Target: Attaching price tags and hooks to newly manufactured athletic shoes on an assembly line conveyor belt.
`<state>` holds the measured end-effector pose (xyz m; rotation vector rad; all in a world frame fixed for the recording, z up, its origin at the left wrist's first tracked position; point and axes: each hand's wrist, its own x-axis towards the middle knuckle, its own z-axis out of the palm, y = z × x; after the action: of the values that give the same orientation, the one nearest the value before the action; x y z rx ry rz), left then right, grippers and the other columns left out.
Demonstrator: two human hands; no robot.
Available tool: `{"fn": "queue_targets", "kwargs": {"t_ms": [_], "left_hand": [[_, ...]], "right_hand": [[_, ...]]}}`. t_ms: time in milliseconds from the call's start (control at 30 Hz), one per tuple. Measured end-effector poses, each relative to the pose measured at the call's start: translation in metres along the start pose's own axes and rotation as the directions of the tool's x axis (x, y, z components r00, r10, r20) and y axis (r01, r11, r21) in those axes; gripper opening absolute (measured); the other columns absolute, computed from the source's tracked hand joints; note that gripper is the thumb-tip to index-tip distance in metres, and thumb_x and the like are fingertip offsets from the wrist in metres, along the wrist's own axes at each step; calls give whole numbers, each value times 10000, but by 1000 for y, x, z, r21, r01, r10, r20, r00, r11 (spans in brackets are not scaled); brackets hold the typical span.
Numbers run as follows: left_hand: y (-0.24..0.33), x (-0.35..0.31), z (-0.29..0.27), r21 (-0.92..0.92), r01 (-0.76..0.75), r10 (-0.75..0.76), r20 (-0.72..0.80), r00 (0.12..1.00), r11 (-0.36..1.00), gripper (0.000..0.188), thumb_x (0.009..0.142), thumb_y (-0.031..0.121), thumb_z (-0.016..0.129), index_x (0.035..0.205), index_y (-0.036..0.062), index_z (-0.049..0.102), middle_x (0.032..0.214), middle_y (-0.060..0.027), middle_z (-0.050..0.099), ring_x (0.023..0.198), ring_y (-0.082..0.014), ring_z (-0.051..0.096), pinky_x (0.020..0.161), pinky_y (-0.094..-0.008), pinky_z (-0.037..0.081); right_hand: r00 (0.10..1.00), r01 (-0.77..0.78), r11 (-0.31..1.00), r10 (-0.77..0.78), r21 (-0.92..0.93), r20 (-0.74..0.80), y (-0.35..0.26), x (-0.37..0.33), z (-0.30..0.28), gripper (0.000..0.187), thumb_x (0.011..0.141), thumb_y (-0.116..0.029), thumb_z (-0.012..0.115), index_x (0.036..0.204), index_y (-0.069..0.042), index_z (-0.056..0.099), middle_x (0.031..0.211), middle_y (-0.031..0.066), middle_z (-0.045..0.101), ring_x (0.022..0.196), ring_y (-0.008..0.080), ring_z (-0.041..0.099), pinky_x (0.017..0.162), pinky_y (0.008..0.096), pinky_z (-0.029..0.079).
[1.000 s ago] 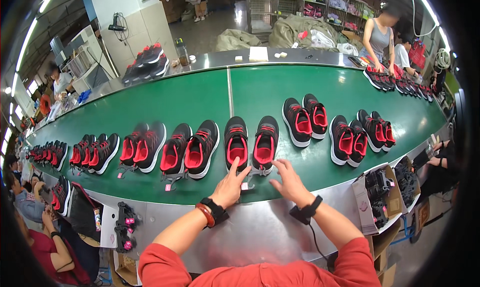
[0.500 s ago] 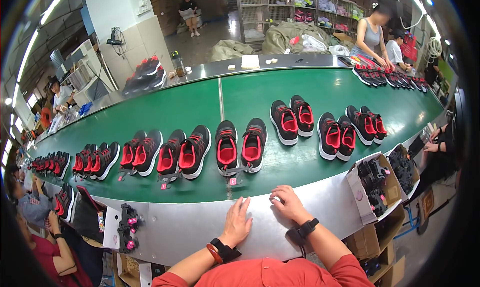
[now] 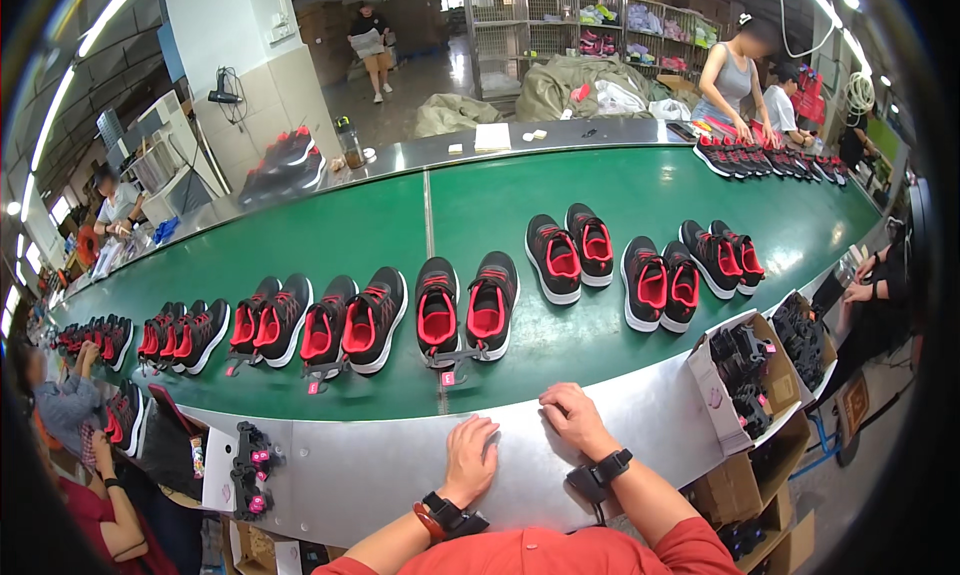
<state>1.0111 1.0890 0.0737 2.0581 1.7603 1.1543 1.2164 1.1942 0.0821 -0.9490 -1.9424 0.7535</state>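
My left hand point(image 3: 470, 460) rests on the metal ledge point(image 3: 370, 465), palm down, fingers stretched toward the green belt, holding nothing. To its right, my right hand point(image 3: 577, 418) lies by the belt's edge with fingers loosely bent and apart, also without anything in it. Straight ahead on the belt stands a pair of black and red sneakers point(image 3: 437, 310) with white soles; a black plastic shoe hanger with a pink tag point(image 3: 447, 378) sits at their heels. Another such pair point(image 3: 373, 320) stands just left. Beyond my right hand is a pair without a visible hanger point(image 3: 553, 260).
An open carton of black hangers point(image 3: 715, 400) stands on the right, and a white box with hangers point(image 3: 222, 465) on the left. More sneakers line the green belt point(image 3: 330, 220). Co-workers sit at the left and right; one stands at the far right behind more shoes.
The view has shifted slightly, so the shoes appear lower and further left. A person in the background has walked nearer. My hands stay on the ledge, the right one's fingers a little more bent.
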Motion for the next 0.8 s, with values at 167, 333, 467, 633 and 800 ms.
{"fn": "queue_targets", "kwargs": {"t_ms": [167, 333, 467, 633, 800], "left_hand": [[1, 7, 6, -33, 2, -3, -6, 1000, 999, 289, 761, 45, 628, 1046, 84, 653, 1179, -120, 602, 1203, -336, 508, 1019, -448, 359], [9, 9, 10, -49, 12, -12, -5, 1000, 999, 183, 786, 53, 617, 956, 93, 672, 1153, -116, 601, 1204, -330, 507, 1044, -474, 334], [12, 9, 14, -45, 13, -13, -2, 1000, 999, 162, 788, 52, 616, 934, 94, 674, 1152, -118, 602, 1203, -329, 509, 1046, -475, 331], [12, 1, 16, -33, 7, -8, -17, 1000, 999, 162, 780, 49, 615, 925, 93, 673, 1148, -123, 601, 1202, -334, 509, 1044, -471, 334], [12, 6, 23, -21, -37, 37, -19, 999, 999, 155, 770, 46, 611, 904, 90, 675, 1136, -127, 601, 1172, -336, 520, 1020, -471, 360]], "right_hand": [[998, -47, 999, 47, 6, -30, 3, 3, -5, 72, 807, -52, 638, 871, -29, 663, 913, 113, 674, 982, 296, 613, 878, 374, 486], [998, -54, 998, 55, 26, -43, 8, 2, -10, 68, 809, -48, 636, 868, -29, 663, 905, 112, 673, 966, 289, 615, 865, 369, 487], [997, -64, 997, 66, 36, -44, 9, 0, -14, 64, 809, -45, 633, 865, -29, 663, 901, 111, 671, 944, 285, 615, 850, 366, 488], [996, -72, 997, 74, 37, -48, 9, -5, -12, 54, 811, -43, 635, 853, -28, 665, 885, 109, 672, 928, 282, 617, 842, 361, 490], [992, -91, 996, 93, 23, -82, 13, -7, -15, 46, 818, -38, 620, 830, -24, 662, 859, 109, 665, 886, 279, 614, 834, 364, 484]]}}
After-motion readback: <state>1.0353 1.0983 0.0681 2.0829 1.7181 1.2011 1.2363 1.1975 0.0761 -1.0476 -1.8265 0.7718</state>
